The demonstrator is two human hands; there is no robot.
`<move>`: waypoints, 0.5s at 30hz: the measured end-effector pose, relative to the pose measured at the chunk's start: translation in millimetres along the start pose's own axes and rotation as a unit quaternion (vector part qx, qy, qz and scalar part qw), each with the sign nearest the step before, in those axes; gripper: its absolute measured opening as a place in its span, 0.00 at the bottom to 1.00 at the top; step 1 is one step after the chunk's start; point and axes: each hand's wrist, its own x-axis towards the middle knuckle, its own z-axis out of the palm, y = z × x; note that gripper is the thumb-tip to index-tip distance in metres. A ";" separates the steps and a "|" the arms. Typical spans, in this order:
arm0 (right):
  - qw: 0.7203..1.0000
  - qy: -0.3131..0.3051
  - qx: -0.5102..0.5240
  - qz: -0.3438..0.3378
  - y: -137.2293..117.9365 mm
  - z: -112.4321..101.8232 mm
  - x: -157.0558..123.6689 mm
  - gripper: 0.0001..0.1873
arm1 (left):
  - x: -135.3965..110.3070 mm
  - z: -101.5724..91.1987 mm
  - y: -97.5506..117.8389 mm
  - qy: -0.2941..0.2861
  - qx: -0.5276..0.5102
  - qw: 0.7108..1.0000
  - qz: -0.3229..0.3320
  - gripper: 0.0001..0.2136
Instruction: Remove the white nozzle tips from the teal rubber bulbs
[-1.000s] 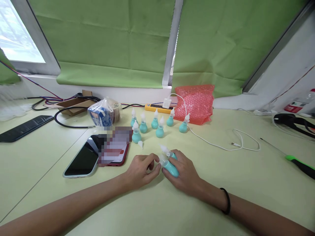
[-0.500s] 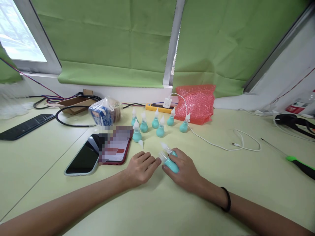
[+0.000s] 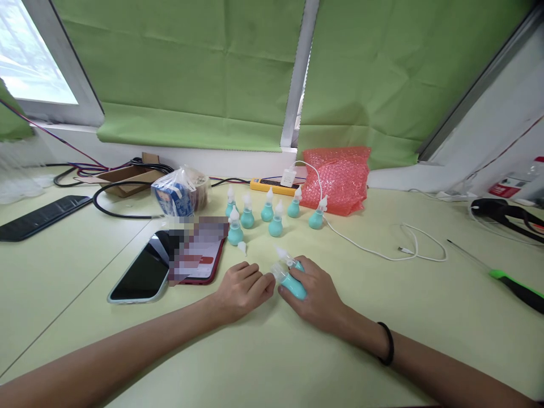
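My right hand (image 3: 317, 294) is closed around two teal bulb nasal aspirators lying side by side. The rear nasal aspirator (image 3: 293, 263) has a pointed whitish tip; the front nasal aspirator (image 3: 294, 284) ends in a wide clear neck without a pointed tip. Against that neck rest the curled fingers of my left hand (image 3: 244, 292); whatever they may enclose is hidden. Beyond the hands, several more nasal aspirators (image 3: 276, 226) stand upright with pointed tips fitted. A loose translucent tip (image 3: 242, 247) lies on the table near the closest one on the left.
Two phones, a dark phone (image 3: 142, 275) and a red-cased phone (image 3: 219, 260), lie left of my hands. Behind are a bagged blue package (image 3: 174, 198), a yellow power strip (image 3: 267, 186) and pink bubble wrap (image 3: 338, 181). To the right lie a white cable (image 3: 382, 259) and a screwdriver (image 3: 516, 289).
The whole view has shifted slightly. Both hands stay nearly in place, with my left fingers still at the front aspirator's clear neck and my right grip unchanged.
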 end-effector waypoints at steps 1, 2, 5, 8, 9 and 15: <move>1.000 -0.003 0.000 0.006 0.0 -0.4 0.1 0.08 | -0.1 0.3 0.1 -0.001 -0.015 1.000 -0.013 0.04; 1.000 -0.007 0.001 0.013 0.0 -0.9 0.2 0.08 | -0.4 0.6 0.1 -0.002 -0.033 0.999 -0.027 0.03; 1.000 -0.018 0.008 0.024 -0.6 -3.1 1.0 0.09 | -2.2 1.6 -0.3 -0.002 -0.074 0.996 -0.057 0.05; 0.999 -0.029 0.021 0.026 -1.1 -4.9 2.0 0.08 | -3.8 2.4 -1.5 0.006 -0.064 0.997 -0.040 0.09; 0.999 -0.032 0.024 0.027 -1.2 -5.2 2.3 0.08 | -4.1 2.3 -1.9 0.006 -0.054 0.998 -0.031 0.08; 0.999 -0.037 0.036 0.018 -2.0 -5.5 2.6 0.08 | -4.5 -0.5 -2.6 0.016 0.002 0.999 0.045 0.04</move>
